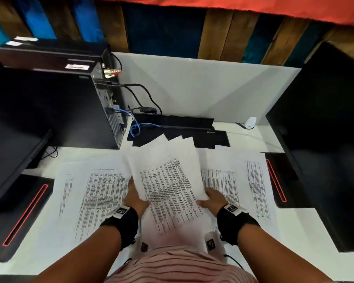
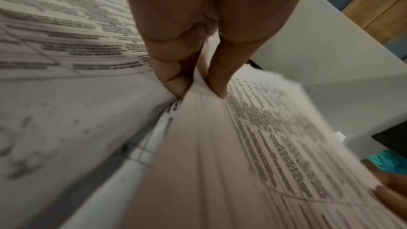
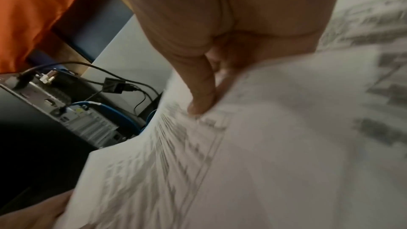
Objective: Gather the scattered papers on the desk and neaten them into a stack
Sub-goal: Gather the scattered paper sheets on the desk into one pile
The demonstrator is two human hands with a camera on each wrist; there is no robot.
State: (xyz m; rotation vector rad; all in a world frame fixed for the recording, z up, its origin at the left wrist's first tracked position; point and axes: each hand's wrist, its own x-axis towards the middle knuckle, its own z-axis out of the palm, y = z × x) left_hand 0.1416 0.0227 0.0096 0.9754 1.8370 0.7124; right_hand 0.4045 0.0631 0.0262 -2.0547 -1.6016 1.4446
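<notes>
Head view shows a fanned bundle of papers (image 1: pixel 168 180) lifted over the middle of the white desk (image 1: pixel 294 231), the left hand (image 1: pixel 134 198) pinching its left edge and the right hand (image 1: pixel 212 198) gripping its right edge. More printed sheets (image 1: pixel 94 190) lie flat on the desk to either side, with a computer tower (image 1: pixel 102 111) behind.

Both forearms are bare. The left wrist (image 1: pixel 121 221) and right wrist (image 1: pixel 236 220) each carry a black strap topped by a white block with a black square marking. A thin black cable (image 1: pixel 233 260) trails from the right strap. The shirt (image 1: pixel 178 266) is pink with dark thin stripes
</notes>
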